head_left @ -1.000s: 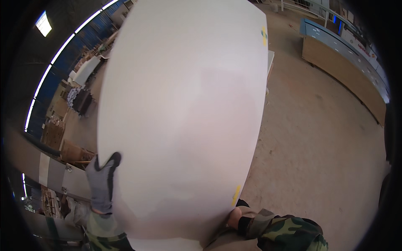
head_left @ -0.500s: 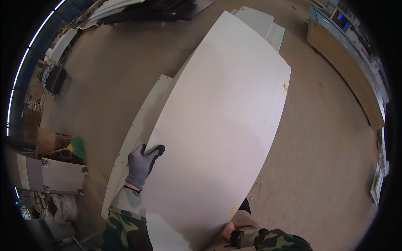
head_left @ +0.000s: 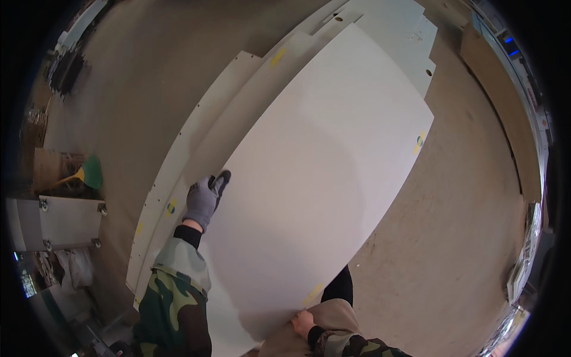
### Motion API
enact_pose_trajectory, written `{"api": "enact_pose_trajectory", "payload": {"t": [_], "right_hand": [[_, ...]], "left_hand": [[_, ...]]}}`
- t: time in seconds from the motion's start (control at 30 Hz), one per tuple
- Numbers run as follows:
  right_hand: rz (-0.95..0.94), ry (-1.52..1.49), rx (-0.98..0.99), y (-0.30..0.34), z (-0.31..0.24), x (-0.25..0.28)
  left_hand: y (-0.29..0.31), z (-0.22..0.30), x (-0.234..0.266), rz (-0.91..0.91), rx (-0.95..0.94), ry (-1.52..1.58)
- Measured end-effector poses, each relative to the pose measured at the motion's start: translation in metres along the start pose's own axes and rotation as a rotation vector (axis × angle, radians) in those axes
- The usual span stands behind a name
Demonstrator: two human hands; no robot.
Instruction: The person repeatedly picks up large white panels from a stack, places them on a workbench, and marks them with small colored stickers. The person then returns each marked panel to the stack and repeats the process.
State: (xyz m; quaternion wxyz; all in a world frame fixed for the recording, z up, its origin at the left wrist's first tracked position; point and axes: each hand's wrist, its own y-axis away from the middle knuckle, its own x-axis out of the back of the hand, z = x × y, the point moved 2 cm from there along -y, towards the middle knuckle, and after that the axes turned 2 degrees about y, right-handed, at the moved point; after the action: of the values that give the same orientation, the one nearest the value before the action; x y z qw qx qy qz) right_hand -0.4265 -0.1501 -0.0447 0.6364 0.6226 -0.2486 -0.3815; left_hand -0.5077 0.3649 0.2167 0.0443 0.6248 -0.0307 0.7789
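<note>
A large white panel (head_left: 315, 154) stretches away from me, tilted over a stack of other white boards (head_left: 202, 149). My left hand (head_left: 205, 199), in a grey and black glove, is closed on the panel's left edge, with the thumb on top and the fingers partly hidden. Low at the panel's near right corner, my bare right hand (head_left: 304, 323) grips the edge; its fingertips are out of sight. Yellow tape strips (head_left: 313, 294) mark the panel's right side, and one farther up carries a round green sticker (head_left: 420, 141).
The stacked boards have drilled holes and stepped ends beyond the panel. To the left are a green broom (head_left: 92, 172) and a wheeled platform (head_left: 74, 223). A long brown-sided bench or stack (head_left: 499, 113) runs along the right. Brown floor (head_left: 440, 238) lies between.
The panel has shifted toward me and to the right off the stack, baring more of the boards on its left and far end. Both hands moved with it, still holding its edges.
</note>
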Motion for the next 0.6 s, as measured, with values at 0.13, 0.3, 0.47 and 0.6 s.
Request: {"api": "enact_pose_trajectory", "payload": {"t": [0.13,0.3,0.47,0.6], "right_hand": [[0.041,0.336,0.170,0.031,-0.067,-0.052],[-0.061,0.204,0.628,-0.002,-0.240,-0.082],[0.315,0.132,0.639,0.008,-0.403,0.030],[0.261,0.093,0.444,0.036,-0.417,0.102]], "left_hand": [[-0.004,-0.071,-0.006,-0.007,0.093,-0.060],[0.069,-0.115,-0.066,-0.193,0.144,-0.331],[0.168,-0.117,-0.187,-0.500,0.761,0.013],[0.236,-0.111,-0.224,-1.148,0.883,0.487]]}}
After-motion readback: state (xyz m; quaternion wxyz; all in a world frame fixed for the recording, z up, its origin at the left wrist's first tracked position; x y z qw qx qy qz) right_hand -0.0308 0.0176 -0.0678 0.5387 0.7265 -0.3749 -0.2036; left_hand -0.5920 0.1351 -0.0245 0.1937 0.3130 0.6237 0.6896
